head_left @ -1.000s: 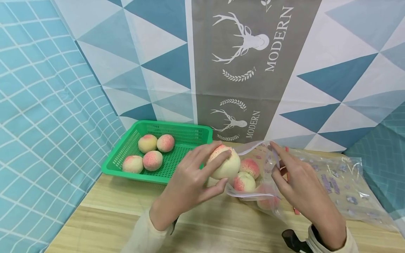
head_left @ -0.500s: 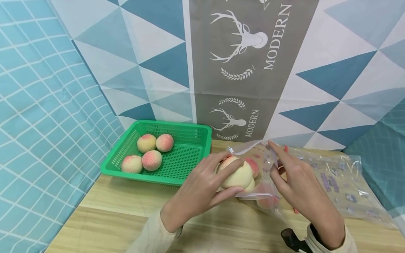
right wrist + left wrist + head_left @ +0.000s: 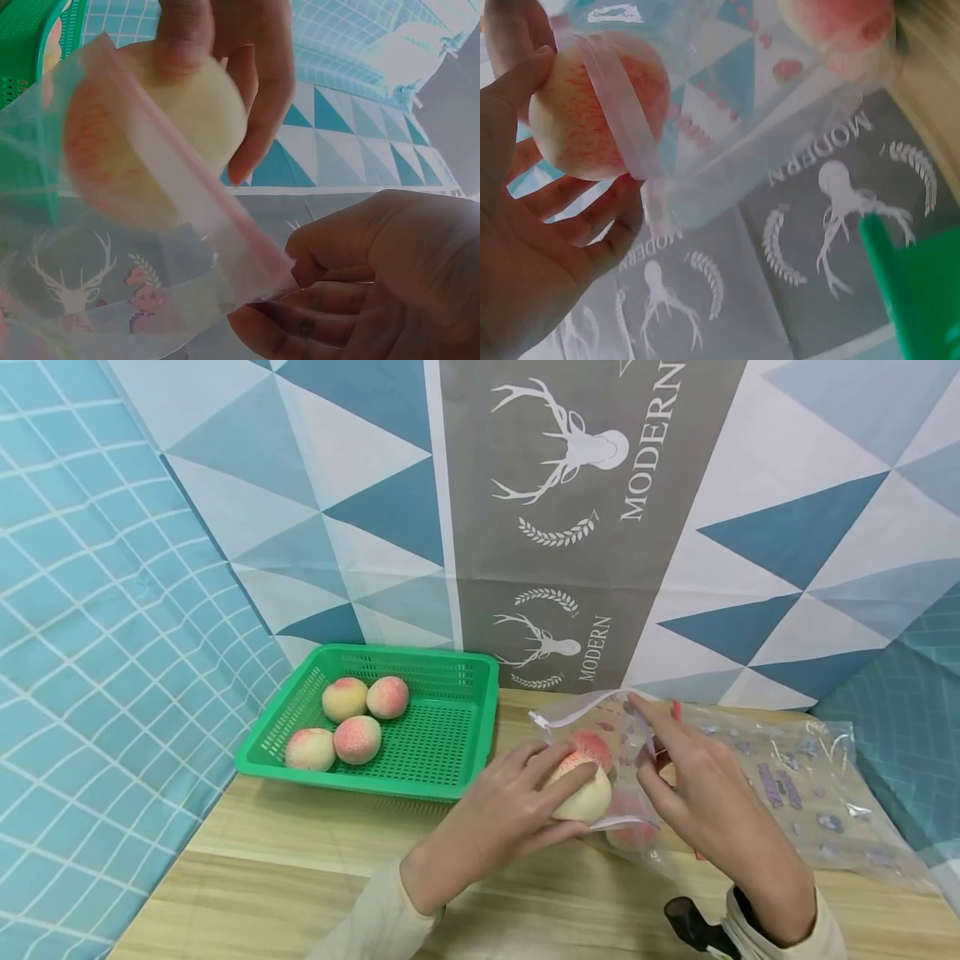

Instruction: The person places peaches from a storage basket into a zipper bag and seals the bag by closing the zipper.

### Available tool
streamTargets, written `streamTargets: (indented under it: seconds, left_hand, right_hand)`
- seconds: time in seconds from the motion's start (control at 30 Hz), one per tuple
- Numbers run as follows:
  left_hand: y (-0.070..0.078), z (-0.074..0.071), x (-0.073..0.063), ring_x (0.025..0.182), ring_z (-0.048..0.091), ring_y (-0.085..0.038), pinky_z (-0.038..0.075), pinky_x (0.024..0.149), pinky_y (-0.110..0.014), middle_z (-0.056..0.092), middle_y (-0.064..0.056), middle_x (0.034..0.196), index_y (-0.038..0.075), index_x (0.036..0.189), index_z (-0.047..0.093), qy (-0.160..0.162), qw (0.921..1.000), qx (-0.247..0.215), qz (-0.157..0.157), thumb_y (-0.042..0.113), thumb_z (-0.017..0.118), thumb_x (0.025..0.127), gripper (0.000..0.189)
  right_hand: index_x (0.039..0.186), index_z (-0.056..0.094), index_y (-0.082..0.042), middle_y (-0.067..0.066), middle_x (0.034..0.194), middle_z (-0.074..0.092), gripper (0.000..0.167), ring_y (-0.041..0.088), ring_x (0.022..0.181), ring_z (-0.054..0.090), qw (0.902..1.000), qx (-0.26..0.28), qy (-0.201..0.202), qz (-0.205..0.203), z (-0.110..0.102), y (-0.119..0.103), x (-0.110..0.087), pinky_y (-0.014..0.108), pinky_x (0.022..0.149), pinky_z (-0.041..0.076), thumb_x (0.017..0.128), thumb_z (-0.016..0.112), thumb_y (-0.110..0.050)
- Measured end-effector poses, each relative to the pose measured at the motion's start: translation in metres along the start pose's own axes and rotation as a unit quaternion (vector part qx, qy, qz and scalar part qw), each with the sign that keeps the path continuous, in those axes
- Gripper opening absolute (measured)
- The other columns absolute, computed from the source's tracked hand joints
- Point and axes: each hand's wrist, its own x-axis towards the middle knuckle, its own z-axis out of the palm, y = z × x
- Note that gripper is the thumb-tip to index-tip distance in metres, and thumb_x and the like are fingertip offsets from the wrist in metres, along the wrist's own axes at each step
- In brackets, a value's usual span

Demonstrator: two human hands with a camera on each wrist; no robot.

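Note:
My left hand (image 3: pixel 513 806) grips a pale peach (image 3: pixel 588 795) with a red blush, fingers over its top and thumb beneath. In the left wrist view this peach (image 3: pixel 600 105) sits partly behind the zip strip of a clear zip bag (image 3: pixel 622 112). My right hand (image 3: pixel 701 785) pinches the right side of the zip bag's mouth (image 3: pixel 573 717) and holds it apart. Through the plastic another peach (image 3: pixel 592 747) shows behind the held one, and a further peach (image 3: pixel 633 835) lies lower right. The right wrist view has the held peach (image 3: pixel 157 135) at the zip opening.
A green plastic basket (image 3: pixel 431 792) stands at the left with several peaches (image 3: pixel 357 740) in its left half. A second clear printed bag (image 3: pixel 806 802) lies flat at the right. A patterned cloth (image 3: pixel 390 485) hangs behind the wooden table (image 3: pixel 300 860).
My left hand has moved right and slightly down, carrying the peach from outside the bag's mouth into it. The right hand keeps its pinch on the bag's edge.

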Motion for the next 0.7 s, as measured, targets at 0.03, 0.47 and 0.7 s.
streamTargets:
  seconds: [0.03, 0.47, 0.7]
  left_hand:
    - [0.002, 0.001, 0.000, 0.112, 0.057, -0.023, 0.051, 0.091, -0.036, 0.057, -0.006, 0.134, 0.019, 0.131, 0.062, -0.006, 0.9999, 0.010, 0.004, 0.057, 0.067, 0.089, 0.057]
    - [0.019, 0.013, -0.002, 0.125, 0.050, -0.020, 0.046, 0.100, -0.042, 0.058, 0.000, 0.132, 0.021, 0.135, 0.055, -0.101, 0.9947, -0.010, 0.013, 0.055, 0.067, 0.089, 0.059]
    - [0.018, 0.015, -0.002, 0.116, 0.053, -0.018, 0.049, 0.096, -0.029, 0.056, -0.002, 0.125, 0.016, 0.130, 0.055, -0.112, 0.9937, -0.008, 0.002, 0.048, 0.072, 0.088, 0.055]
  right_hand:
    - [0.141, 0.052, -0.002, -0.004, 0.079, 0.065, 0.065, 0.011, 0.066, 0.062, 1.0000, 0.000, -0.002, 0.000, 0.000, 0.000, 0.000, 0.022, 0.049, 0.040, 0.079, 0.065, 0.011]
    - [0.141, 0.052, -0.002, -0.007, 0.076, 0.062, 0.068, 0.007, 0.066, 0.057, 0.9998, -0.013, -0.012, -0.012, -0.001, -0.001, -0.001, 0.022, 0.050, 0.038, 0.077, 0.069, 0.011]
    - [0.139, 0.055, -0.002, -0.007, 0.076, 0.061, 0.065, 0.005, 0.065, 0.054, 0.9997, -0.013, -0.016, -0.014, -0.001, -0.001, -0.002, 0.022, 0.050, 0.037, 0.077, 0.070, 0.010]
